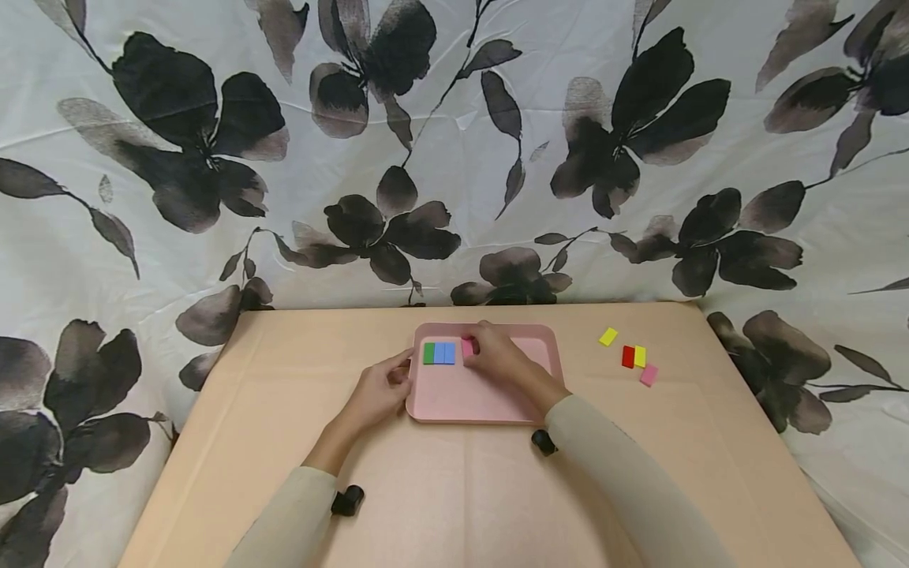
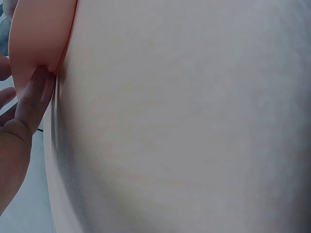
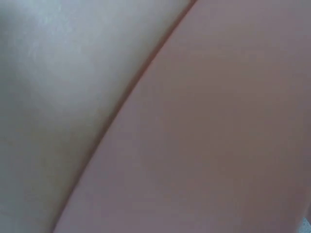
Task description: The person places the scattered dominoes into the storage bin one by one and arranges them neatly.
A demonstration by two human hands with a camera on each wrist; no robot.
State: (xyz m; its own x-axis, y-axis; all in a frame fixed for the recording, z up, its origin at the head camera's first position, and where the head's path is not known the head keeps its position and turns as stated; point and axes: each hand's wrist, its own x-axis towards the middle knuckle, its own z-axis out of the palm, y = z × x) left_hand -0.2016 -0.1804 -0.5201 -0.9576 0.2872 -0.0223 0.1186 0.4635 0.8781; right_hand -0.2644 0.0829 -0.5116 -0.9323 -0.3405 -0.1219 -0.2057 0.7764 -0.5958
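Observation:
A pink tray (image 1: pixel 490 406) lies on the table, its near edge toward me. Inside it, at the upper left, a green tile (image 1: pixel 428 353) and two blue tiles (image 1: pixel 444 353) form a row side by side. Just right of that row my right hand (image 1: pixel 497 355) pinches a pink tile (image 1: pixel 466 348), partly covered by the fingers. My left hand (image 1: pixel 379 390) holds the tray by its left edge; in the left wrist view its fingers (image 2: pixel 31 99) touch the tray wall (image 2: pixel 41 34). The right wrist view shows the tray (image 3: pixel 209 126) but not the hand.
Right of the tray, loose tiles lie on the tan table (image 1: pixel 461 489): a yellow one (image 1: pixel 607 337) apart, a red one (image 1: pixel 628 356) against another yellow one (image 1: pixel 640 356), and a pink one (image 1: pixel 649 375). A floral cloth (image 1: pixel 483 158) hangs behind the table.

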